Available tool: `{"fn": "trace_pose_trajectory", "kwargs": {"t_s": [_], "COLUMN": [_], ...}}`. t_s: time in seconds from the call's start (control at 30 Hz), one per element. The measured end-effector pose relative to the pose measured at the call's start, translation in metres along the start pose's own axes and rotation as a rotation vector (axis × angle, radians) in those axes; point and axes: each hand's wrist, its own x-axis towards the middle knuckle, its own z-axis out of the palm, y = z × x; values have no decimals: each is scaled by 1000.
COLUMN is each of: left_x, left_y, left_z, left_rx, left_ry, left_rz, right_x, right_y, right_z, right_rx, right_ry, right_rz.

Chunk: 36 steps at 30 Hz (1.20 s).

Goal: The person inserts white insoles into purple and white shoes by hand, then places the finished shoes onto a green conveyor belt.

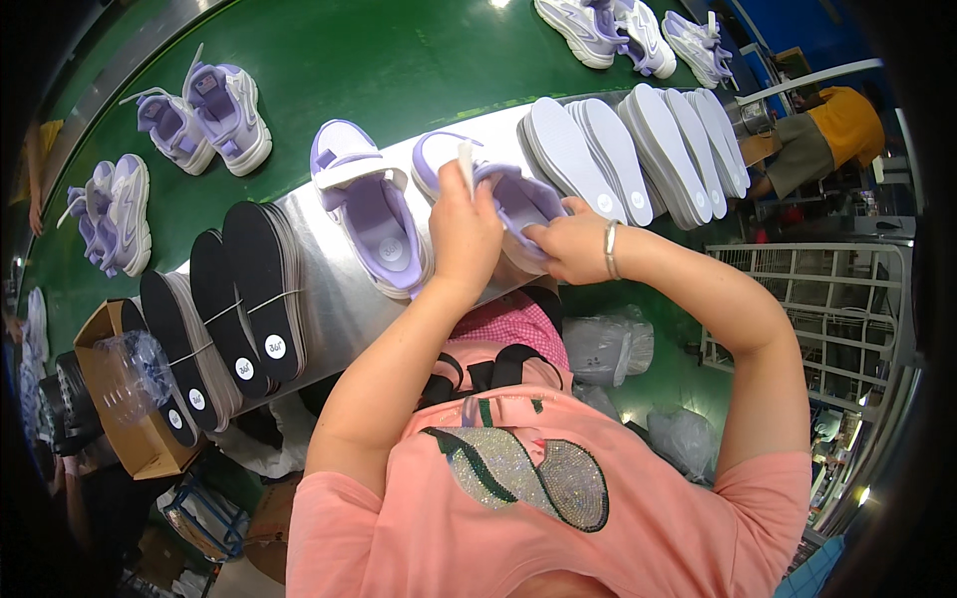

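A worker in a pink shirt (pixel 558 528) is leaning over a steel tabletop (pixel 334 299), both hands closed on a lilac shoe (pixel 513 204) lying on the tabletop just past 12 o'clock from the chest. The left hand (pixel 464 234) is gripping the shoe's near side, with what looks like a white tab or strip poking up above the thumb, while the right hand (pixel 570 242), a bracelet (pixel 609 249) at its wrist, is pinching the upper from 2 o'clock; exactly what the fingertips are pressing cannot be told.

Judging by the grip, the step is going best if the left hand is keeping the shoe pinned flat while the right is working the upper smoothly, without creasing it.

Just beside it at 11 o'clock a second shoe (pixel 369 219) is lying open, its lilac insole showing. At 9 o'clock bundles of black insoles (pixel 239 309) are standing on edge, with a cardboard box (pixel 135 409) nearer at 8 o'clock. At 1 o'clock a row of white insoles (pixel 638 149) is leaning along the tabletop's edge.

Beyond, finished shoes (pixel 204 115) are riding a green conveyor (pixel 379 60), more of them (pixel 628 30) at the far end, and a person in yellow (pixel 832 135) is working at 2 o'clock.
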Motion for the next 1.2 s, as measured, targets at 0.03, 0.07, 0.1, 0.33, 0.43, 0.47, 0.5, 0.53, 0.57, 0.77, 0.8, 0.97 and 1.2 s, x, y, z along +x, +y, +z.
{"fn": "trace_pose_trajectory", "kwargs": {"t_s": [0.03, 0.07, 0.1, 0.33, 0.43, 0.47, 0.5, 0.53, 0.57, 0.77, 0.8, 0.97, 1.2], "left_x": [-7, -14, -20, -21, -10, -9, -6, -3, -1, -8, -9, 8, 97], "left_y": [1, 0, 0, -8, -9, -6, -3, 1, 4, 21, 19, 24, -19], "left_z": [-5, -8, -9, -12, -3, -2, -1, -1, -3, -55, -65, -61, -73], "left_rx": [-32, -61, -108, -167, -285, -311, -337, -364, -248, 541, 554, 848, 748], "left_ry": [8, 17, 23, 40, 4, -16, -29, -45, -36, 78, -9, -251, 8], "left_rz": [-43, -92, -88, -28, -89, -136, -177, -216, -112, 501, 391, -41, 136], "right_x": [-7, -18, -33, -45, -17, -10, -3, 2, 3, 15, 22, 44, 41], "right_y": [-3, -2, -2, -6, -6, -2, 3, 7, 8, -10, -18, -34, 80], "right_z": [-7, -14, -20, -15, 24, 30, 30, 29, 28, 24, 23, 15, -42], "right_rx": [26, 81, 144, 77, -129, -105, -87, -68, -26, 160, 181, 259, 279], "right_ry": [60, 300, 537, 473, 229, 182, 140, 100, 114, 355, 390, 512, 1124], "right_rz": [-26, -98, -160, -200, -59, -48, -41, -32, -50, 2, 3, -268, -270]}}
